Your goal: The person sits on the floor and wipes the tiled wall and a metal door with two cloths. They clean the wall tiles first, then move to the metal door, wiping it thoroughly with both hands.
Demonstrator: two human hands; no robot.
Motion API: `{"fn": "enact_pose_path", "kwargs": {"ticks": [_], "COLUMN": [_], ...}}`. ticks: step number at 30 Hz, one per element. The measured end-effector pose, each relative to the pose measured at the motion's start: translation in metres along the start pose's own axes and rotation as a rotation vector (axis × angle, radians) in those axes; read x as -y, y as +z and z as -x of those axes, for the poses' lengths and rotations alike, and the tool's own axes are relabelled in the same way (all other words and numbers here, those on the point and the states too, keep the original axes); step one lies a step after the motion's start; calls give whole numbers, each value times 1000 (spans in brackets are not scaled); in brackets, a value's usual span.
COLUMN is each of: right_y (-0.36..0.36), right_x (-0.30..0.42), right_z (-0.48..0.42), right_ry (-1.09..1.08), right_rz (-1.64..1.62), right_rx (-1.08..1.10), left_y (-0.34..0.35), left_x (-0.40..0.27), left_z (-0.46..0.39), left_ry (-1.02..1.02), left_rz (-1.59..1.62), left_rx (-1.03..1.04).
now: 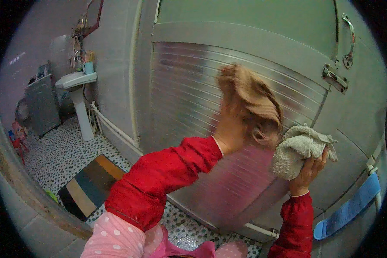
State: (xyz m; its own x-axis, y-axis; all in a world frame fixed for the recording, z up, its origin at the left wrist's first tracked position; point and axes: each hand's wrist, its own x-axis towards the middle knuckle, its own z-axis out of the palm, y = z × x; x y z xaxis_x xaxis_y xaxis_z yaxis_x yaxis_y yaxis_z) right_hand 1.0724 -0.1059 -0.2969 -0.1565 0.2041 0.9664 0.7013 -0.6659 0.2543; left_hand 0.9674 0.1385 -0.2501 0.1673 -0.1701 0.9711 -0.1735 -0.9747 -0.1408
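My left hand point(233, 129) is shut on a bunched brown cloth point(256, 96), which lies against the ribbed metal panel point(180, 93) of a door; the cloth and hand are somewhat blurred. To the right, my right hand point(309, 167) grips a folded light grey-green towel point(293, 151) near the door's right side. Red sleeves cover both forearms. Above the towel, a metal slide bolt point(334, 78) and a curved metal handle point(350, 42) are fixed near the door's edge.
A white pedestal sink point(79, 79) bearing a light blue cup point(88, 67) stands at the left. Below it, a striped mat point(92, 187) lies on the pebble-patterned floor. Pipes point(113, 124) run low along the wall. A blue plastic object point(350, 208) hangs at the lower right.
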Motion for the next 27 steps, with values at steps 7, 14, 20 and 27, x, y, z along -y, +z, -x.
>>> {"fn": "enact_pose_path", "kwargs": {"ticks": [7, 14, 20, 27], "right_y": [1, 1, 22, 12], "right_x": [14, 13, -12, -4], "right_z": [0, 0, 17, 7], "right_ry": [-34, -14, 40, -174], "right_rz": [-71, -139, -259, -67], "right_rx": [5, -41, -116, -48], "left_y": [-3, -28, -16, 34], "left_x": [-2, 149, 145, 2], "left_z": [26, 137, 184, 184], "left_ry": [219, -663, -859, -337], "left_rz": [-69, -19, -236, 20], "left_rx": [240, -99, -40, 339]}}
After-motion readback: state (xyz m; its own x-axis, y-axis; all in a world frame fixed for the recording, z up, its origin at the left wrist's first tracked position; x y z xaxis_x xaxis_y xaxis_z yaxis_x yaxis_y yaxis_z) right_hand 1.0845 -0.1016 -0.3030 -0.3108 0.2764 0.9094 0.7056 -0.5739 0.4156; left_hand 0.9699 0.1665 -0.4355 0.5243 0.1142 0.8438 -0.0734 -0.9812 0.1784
